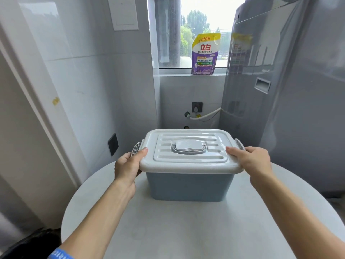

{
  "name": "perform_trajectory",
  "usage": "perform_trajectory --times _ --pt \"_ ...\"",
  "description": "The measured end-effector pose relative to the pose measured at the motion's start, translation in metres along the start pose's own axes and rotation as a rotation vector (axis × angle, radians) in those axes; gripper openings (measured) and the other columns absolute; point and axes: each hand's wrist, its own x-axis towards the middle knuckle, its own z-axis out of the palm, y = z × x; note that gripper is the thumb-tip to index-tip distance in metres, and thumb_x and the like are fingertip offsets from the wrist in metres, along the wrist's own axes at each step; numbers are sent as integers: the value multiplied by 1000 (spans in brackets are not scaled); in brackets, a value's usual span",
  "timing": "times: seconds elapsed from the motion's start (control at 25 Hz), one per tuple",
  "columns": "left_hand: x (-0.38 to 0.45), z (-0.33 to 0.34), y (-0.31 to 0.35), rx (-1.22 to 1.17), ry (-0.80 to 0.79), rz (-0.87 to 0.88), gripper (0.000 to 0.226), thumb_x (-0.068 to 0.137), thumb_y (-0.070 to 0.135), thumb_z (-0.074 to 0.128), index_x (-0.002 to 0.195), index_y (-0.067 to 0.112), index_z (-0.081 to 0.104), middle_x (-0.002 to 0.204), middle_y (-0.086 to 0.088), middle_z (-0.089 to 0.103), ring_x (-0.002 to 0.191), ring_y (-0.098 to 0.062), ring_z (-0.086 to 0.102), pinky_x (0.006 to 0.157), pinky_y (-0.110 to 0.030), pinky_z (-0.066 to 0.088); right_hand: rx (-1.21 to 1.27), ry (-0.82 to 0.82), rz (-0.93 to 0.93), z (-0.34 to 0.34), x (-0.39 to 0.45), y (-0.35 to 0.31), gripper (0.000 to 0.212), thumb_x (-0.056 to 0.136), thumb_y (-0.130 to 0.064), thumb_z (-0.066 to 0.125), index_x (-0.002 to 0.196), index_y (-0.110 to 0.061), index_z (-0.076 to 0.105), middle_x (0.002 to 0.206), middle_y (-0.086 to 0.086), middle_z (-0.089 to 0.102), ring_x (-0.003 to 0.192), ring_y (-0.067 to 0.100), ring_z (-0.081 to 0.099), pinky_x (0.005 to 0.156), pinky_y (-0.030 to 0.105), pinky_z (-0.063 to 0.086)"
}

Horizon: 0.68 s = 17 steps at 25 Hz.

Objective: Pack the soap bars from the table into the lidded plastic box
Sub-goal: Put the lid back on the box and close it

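Observation:
A blue plastic box (190,186) stands on the round white table (186,230), near its far edge. Its white lid (188,166) lies on top, with a grey carry handle (188,148) folded flat in the middle. Grey side latches stick out at both ends. My left hand (128,165) grips the lid's left front corner, thumb on top. My right hand (250,160) grips the right front corner the same way. No soap bars are in view; the box's inside is hidden by the lid.
A washing machine (280,90) stands close behind the table on the right. A purple detergent pouch (205,55) rests on the window sill. A tiled wall runs along the left, and a dark bag (33,242) lies on the floor at lower left.

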Motion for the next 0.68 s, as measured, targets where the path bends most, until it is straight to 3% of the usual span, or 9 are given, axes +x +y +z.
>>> perform_trajectory --times 0.28,0.44,0.56,0.68 --pt "2 6 -5 -26 31 54 2 77 19 73 76 18 74 77 -2 69 73 -21 58 75 -37 50 -322 132 -322 0 -2 0 34 79 -36 67 70 -3 68 56 13 62 56 31 52 56 36 48" --pt "3 6 -3 128 2 177 14 78 24 65 78 14 75 71 0 60 67 -19 50 68 -35 45 -246 140 -292 2 0 1 32 77 -32 67 69 -1 66 53 8 51 54 23 41 54 33 39" --pt "2 7 -4 350 14 336 29 77 28 55 77 -1 61 64 -1 38 62 -16 33 58 -32 27 -162 151 -268 3 2 4 30 74 -29 68 71 1 67 55 6 48 57 21 38 54 32 36" --pt "8 12 -11 342 -13 348 28 81 26 53 75 -1 51 64 -2 36 61 -16 31 59 -32 29 -45 151 -228 8 6 6 22 70 -29 70 72 -6 72 57 13 59 58 21 46 58 35 47"
